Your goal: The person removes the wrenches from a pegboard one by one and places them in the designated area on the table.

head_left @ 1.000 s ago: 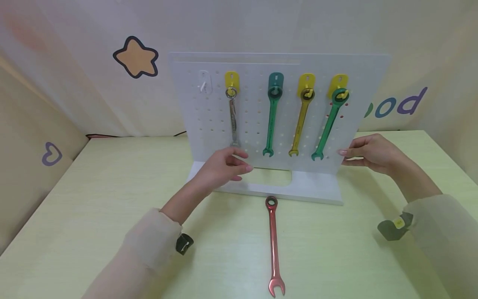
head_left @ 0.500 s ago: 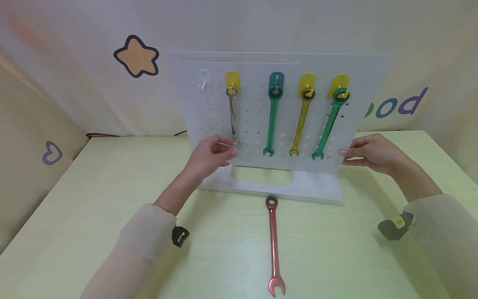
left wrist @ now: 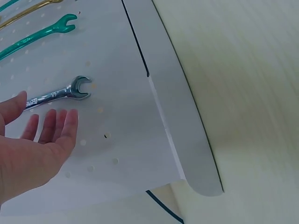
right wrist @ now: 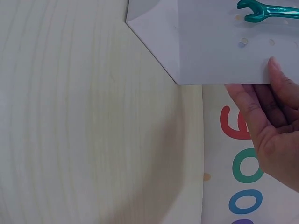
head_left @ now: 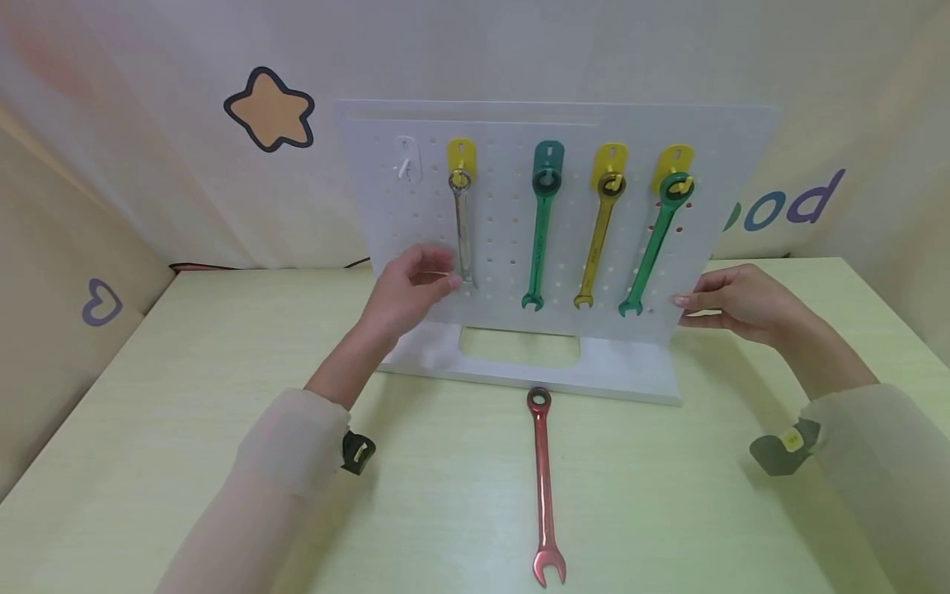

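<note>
My left hand is beside the lower end of a silver combination wrench hanging from a yellow hook. In the left wrist view the thumb tip overlaps the wrench's shank, with the other fingers loosely bent and apart from it; whether the thumb touches cannot be seen. My right hand pinches the right edge of the white pegboard, thumb in front and fingers behind. Also hanging there are a green wrench, a gold wrench and a second green wrench. A red wrench lies on the table.
The pegboard stands on a white base with a rectangular cutout, on a pale wooden table. A white hook at upper left carries nothing. Behind hangs a printed curtain, and a dark cable runs along the table's back edge.
My left hand has moved left and up, from in front of the base's cutout to beside the silver wrench's lower end. The silver wrench shifts slightly; my right hand stays put.
</note>
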